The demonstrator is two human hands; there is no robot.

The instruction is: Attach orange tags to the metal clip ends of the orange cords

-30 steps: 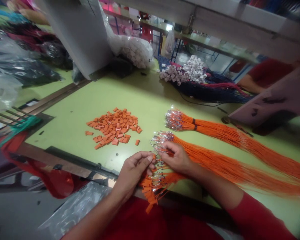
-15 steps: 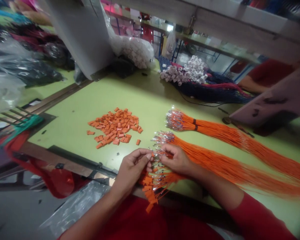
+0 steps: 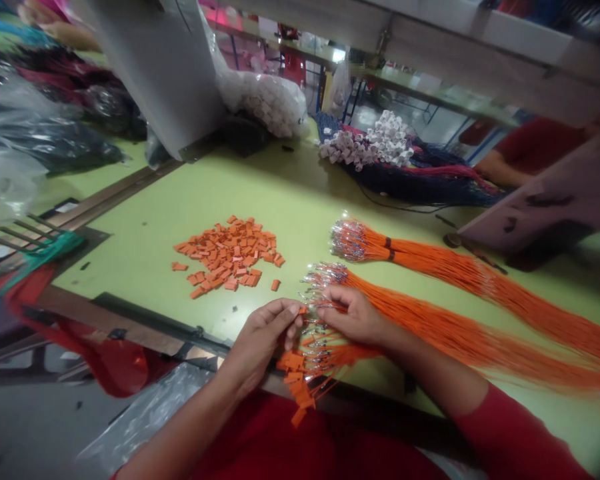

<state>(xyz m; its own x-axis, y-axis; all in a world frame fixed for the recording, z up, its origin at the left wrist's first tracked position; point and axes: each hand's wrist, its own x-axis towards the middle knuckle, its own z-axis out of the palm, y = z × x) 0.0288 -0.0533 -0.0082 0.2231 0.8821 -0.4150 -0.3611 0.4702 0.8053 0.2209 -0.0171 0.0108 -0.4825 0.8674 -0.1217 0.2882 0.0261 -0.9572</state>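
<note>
Between its thumb and fingers my left hand (image 3: 273, 330) pinches a small orange connector housing (image 3: 303, 310). Close to its right, my right hand (image 3: 353, 315) has its fingers closed at the metal-tipped end of an orange wire; the wire itself is mostly hidden by the fingers. Beneath and behind the right hand runs a loose bundle of orange wires (image 3: 430, 327) with shiny terminals (image 3: 325, 273). Several wires at the table's front edge carry orange housings (image 3: 295, 380) on their ends. A pile of loose orange housings (image 3: 233, 253) lies left of the hands.
A tied bundle of orange wires (image 3: 440, 270) lies farther back. Behind it are dark wires (image 3: 420, 183) with white connectors (image 3: 393, 137). A bag of white parts (image 3: 275, 100) stands by a grey upright (image 3: 165, 73). Green-wrapped metal prongs (image 3: 35, 243) jut out at left. Other people's arms show at the back.
My left hand has shifted very slightly, and the orange housing shows more plainly at its fingertips. The right hand stays almost in place. The view has moved a little.
</note>
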